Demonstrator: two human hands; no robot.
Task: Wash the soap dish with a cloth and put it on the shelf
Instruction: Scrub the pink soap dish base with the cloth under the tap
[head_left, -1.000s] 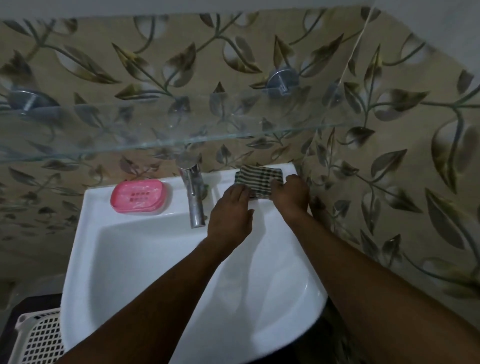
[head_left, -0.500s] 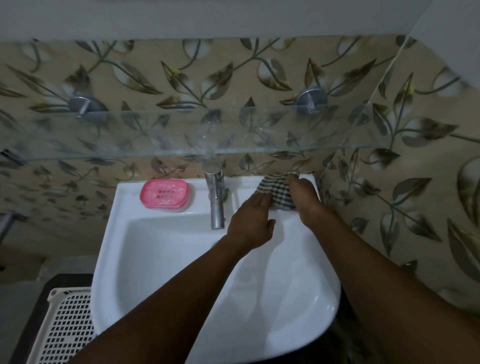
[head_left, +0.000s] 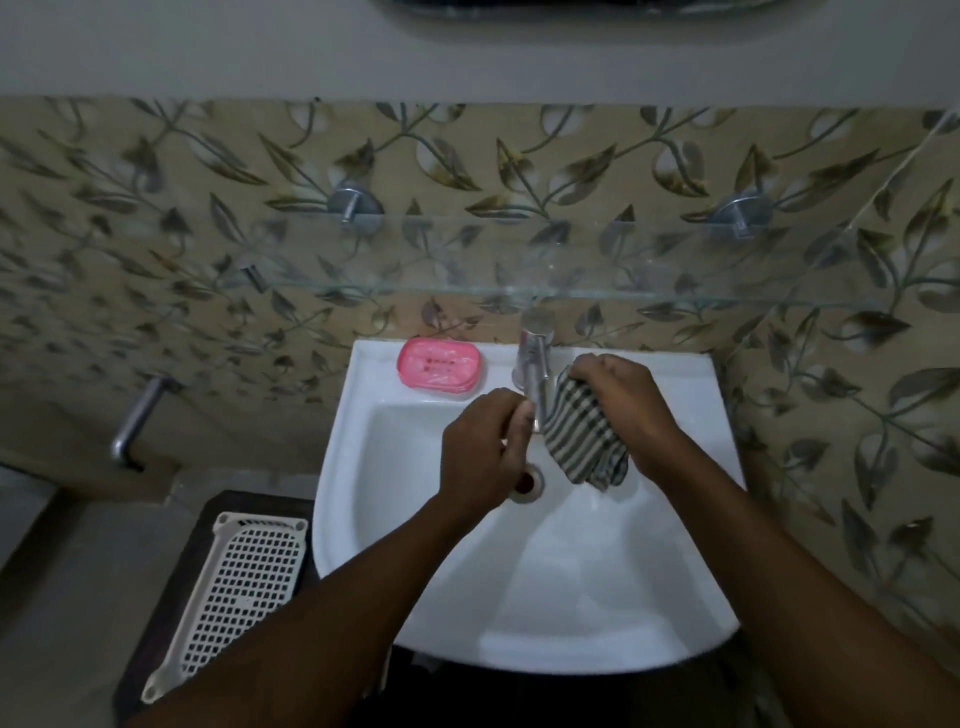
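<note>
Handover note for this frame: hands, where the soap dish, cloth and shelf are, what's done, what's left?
Right hand grips the bunched striped cloth over the sink, right of the tap.
Left hand is curled at the tap's spout; unclear whether it holds it.
Pink soap dish sits on the sink's back ledge, left of the tap, untouched.
Glass shelf is on the wall above.
Done: cloth in hand. Left: wash the dish, set it on the shelf.

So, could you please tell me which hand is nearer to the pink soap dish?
Left. The left hand is over the basin, right of the soap dish, on its side of the tap; the right hand, gripping the cloth, is on the tap's far side.
</note>
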